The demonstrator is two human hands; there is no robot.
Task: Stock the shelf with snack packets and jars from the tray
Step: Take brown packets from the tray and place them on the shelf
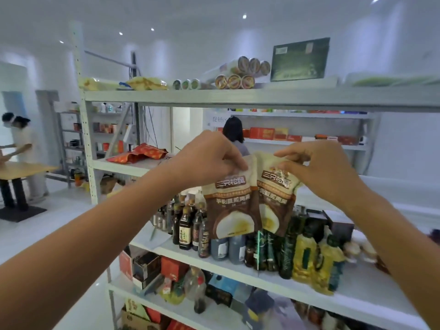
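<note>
A person's 2 bare hands hold up 2 matching snack packets in front of a white metal shelf rack [238,99]. The left hand [209,154] pinches the top edge of the left packet [229,208] between curled fingers and thumb. The right hand [320,169] grips the top of the right packet [276,195] in the same way, fingers bent over the upper corner. Both brown-and-cream packets hang upright in the air, side by side, with their inner edges meeting. They are held clear of the boards, in front of a row of dark sauce bottles [185,226] on the shelf below. Yellow oil bottles [307,257] stand further right on that same shelf. Red packets [140,153] lie on the left end of the middle shelf. On the top shelf are stacked rolls [235,81] and a dark green box [300,59] stood on its edge. Boxes and more bottles fill the lower levels, blurred. In the background a person [21,139] stands at a wooden table [26,168] at far left, and another person [233,131] is seen through the rack.
</note>
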